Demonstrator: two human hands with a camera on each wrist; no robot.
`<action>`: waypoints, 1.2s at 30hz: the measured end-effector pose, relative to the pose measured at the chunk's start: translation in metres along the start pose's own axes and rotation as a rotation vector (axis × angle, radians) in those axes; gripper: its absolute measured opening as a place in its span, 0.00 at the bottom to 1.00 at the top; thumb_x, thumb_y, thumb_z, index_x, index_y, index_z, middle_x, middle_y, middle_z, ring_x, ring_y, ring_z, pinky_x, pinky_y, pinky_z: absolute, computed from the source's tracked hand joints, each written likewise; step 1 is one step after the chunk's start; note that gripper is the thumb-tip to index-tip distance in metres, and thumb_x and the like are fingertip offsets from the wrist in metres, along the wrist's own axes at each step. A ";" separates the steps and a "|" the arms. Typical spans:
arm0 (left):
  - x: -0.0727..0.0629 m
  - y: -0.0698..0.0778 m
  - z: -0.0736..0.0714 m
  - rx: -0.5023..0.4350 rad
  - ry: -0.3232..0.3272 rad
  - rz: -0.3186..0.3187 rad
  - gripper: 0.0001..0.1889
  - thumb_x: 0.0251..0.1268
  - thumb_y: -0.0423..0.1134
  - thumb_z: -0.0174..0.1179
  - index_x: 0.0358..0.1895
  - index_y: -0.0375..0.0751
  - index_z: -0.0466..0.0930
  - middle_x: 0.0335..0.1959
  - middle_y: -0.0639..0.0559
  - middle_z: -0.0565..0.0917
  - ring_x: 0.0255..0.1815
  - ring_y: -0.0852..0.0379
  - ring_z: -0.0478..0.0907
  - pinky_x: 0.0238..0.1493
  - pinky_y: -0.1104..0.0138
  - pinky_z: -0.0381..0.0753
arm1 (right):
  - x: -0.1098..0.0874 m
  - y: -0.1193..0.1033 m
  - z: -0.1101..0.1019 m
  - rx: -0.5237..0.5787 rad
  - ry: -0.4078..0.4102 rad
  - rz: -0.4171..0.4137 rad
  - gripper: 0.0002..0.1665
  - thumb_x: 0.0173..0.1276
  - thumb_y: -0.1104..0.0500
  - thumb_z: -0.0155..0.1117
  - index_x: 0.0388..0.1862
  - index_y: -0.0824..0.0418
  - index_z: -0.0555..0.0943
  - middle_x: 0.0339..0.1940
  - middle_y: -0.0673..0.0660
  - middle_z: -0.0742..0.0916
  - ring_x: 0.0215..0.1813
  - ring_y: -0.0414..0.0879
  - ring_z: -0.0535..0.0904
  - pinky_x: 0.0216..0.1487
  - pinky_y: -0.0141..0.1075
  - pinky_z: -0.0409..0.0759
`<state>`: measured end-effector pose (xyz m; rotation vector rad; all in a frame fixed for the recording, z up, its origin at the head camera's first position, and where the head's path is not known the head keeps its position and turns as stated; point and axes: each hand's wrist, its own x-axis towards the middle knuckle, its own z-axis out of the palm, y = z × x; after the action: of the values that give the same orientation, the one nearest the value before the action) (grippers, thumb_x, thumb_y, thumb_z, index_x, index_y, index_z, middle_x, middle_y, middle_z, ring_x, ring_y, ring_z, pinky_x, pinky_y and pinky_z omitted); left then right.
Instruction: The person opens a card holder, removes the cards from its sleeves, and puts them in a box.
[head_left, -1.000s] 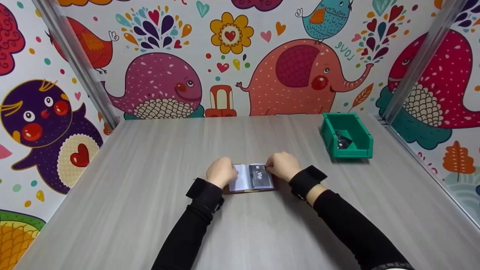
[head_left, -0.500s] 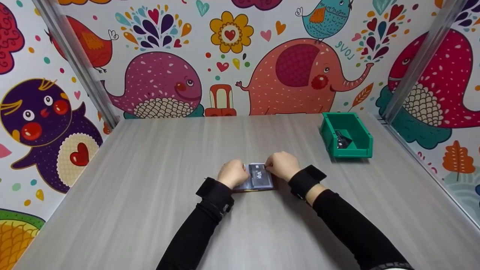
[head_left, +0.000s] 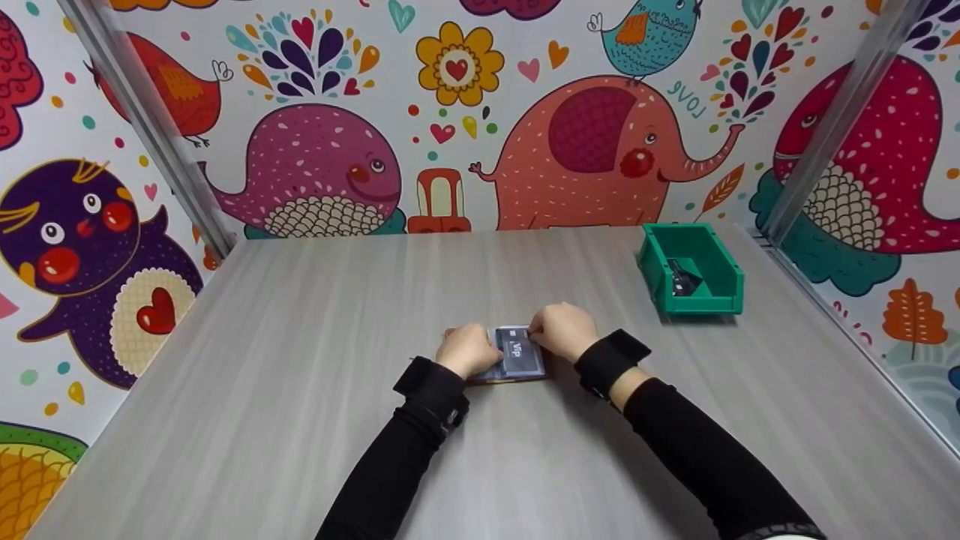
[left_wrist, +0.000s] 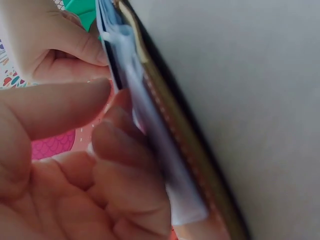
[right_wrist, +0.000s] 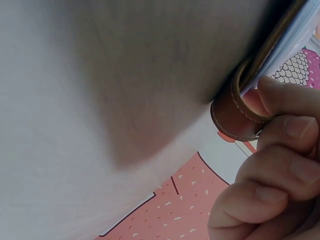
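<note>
An open card holder (head_left: 491, 379), with a brown stitched leather cover and clear plastic sleeves, lies on the table in front of me. On its right side sits a dark card (head_left: 523, 358) printed "Vip". My left hand (head_left: 466, 350) covers most of the left side; its thumb and forefinger pinch at the card's near left edge, its other fingers curled against the clear sleeves (left_wrist: 170, 185). My right hand (head_left: 564, 330) grips the holder by its far right corner. In the right wrist view, its thumb presses the sleeves and a curled brown leather strap (right_wrist: 235, 112) meets its fingers.
A green plastic bin (head_left: 694, 304) stands at the back right of the table, with small dark items (head_left: 682, 279) inside. Walls printed with cartoon animals rise at the back and both sides of the grey wood-grain table (head_left: 315, 322).
My left hand has slid right from the holder's left edge across its left side to the card. My right hand keeps its grip at the right corner.
</note>
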<state>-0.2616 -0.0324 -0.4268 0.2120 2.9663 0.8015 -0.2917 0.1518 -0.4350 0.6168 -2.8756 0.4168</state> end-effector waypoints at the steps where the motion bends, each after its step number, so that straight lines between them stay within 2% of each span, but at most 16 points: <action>1: 0.000 0.000 0.000 0.004 0.000 -0.002 0.12 0.53 0.41 0.69 0.21 0.42 0.76 0.30 0.48 0.83 0.31 0.51 0.76 0.44 0.57 0.76 | 0.000 0.000 0.000 -0.001 -0.003 0.002 0.04 0.59 0.62 0.73 0.35 0.58 0.91 0.34 0.54 0.90 0.37 0.52 0.85 0.39 0.46 0.81; 5: 0.002 0.000 0.002 -0.002 -0.013 -0.018 0.12 0.53 0.43 0.70 0.30 0.37 0.82 0.36 0.45 0.85 0.33 0.50 0.77 0.45 0.57 0.76 | 0.000 0.000 0.000 -0.002 -0.017 0.009 0.04 0.60 0.62 0.73 0.35 0.59 0.91 0.35 0.54 0.90 0.38 0.53 0.85 0.40 0.46 0.82; 9: 0.005 0.000 0.002 -0.006 -0.031 -0.037 0.15 0.53 0.45 0.70 0.34 0.35 0.83 0.35 0.46 0.84 0.32 0.52 0.76 0.44 0.59 0.76 | 0.000 -0.001 -0.001 -0.002 -0.025 0.013 0.04 0.61 0.61 0.73 0.35 0.59 0.91 0.35 0.54 0.90 0.38 0.53 0.85 0.41 0.46 0.82; 17: 0.005 0.001 0.001 0.020 -0.040 -0.047 0.15 0.53 0.46 0.71 0.32 0.36 0.83 0.33 0.48 0.83 0.32 0.51 0.75 0.47 0.58 0.74 | 0.001 -0.002 0.000 -0.019 -0.028 0.017 0.04 0.60 0.60 0.74 0.34 0.58 0.91 0.34 0.53 0.90 0.37 0.52 0.85 0.40 0.46 0.82; 29: 0.007 -0.001 0.001 -0.006 -0.056 -0.066 0.14 0.52 0.45 0.72 0.30 0.38 0.82 0.31 0.49 0.82 0.31 0.51 0.75 0.41 0.59 0.75 | 0.002 -0.001 -0.001 -0.024 -0.035 0.019 0.03 0.60 0.60 0.74 0.33 0.57 0.91 0.32 0.52 0.90 0.34 0.50 0.84 0.38 0.45 0.81; 36: 0.007 -0.002 0.000 0.005 -0.040 -0.070 0.16 0.51 0.46 0.72 0.33 0.36 0.83 0.34 0.47 0.83 0.34 0.48 0.76 0.41 0.57 0.77 | 0.001 -0.002 -0.001 -0.046 -0.040 0.028 0.04 0.60 0.60 0.73 0.34 0.56 0.91 0.34 0.52 0.90 0.36 0.51 0.85 0.38 0.46 0.82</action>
<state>-0.2689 -0.0335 -0.4281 0.1217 2.9208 0.7724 -0.2920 0.1499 -0.4331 0.5841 -2.9262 0.3452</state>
